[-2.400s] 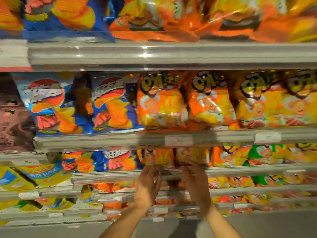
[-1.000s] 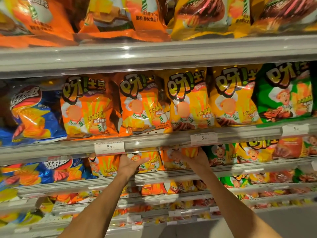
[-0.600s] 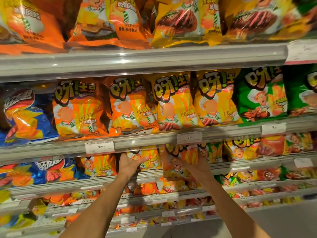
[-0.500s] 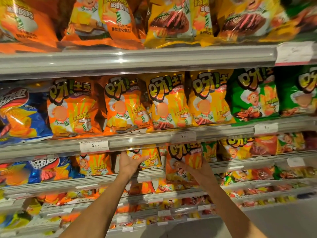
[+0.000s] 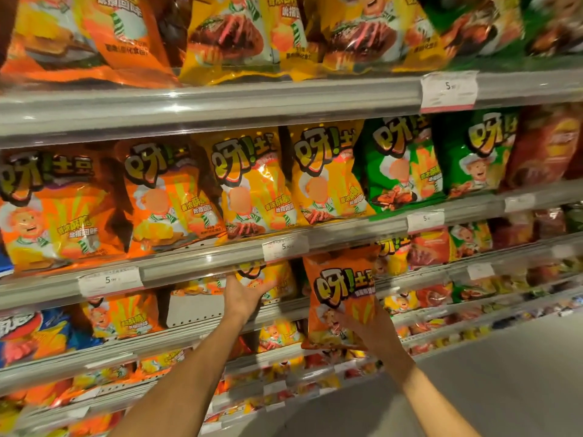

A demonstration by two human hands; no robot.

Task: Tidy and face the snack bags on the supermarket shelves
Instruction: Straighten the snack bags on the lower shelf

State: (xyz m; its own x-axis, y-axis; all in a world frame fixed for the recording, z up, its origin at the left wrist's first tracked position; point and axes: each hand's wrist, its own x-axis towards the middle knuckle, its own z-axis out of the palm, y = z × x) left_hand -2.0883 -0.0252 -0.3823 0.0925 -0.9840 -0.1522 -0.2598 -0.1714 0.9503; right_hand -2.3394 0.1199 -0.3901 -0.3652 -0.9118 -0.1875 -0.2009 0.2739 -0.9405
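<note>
Gripped an orange snack bag [image 5: 342, 298] in right hand [image 5: 372, 329], out before the shelf [image 5: 195, 263]; rested left hand [image 5: 244, 298], fingers relaxed, against a yellow bag [image 5: 271, 275].

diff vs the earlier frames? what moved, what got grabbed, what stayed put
The right hand pulled an orange snack bag out of the row under the price rail, toward the camera and to the right; it now grips the bag clear of the shelf front. The left hand stayed where it was, fingers spread against the yellow bag on that same shelf. The bags on the shelf above kept their order.
</note>
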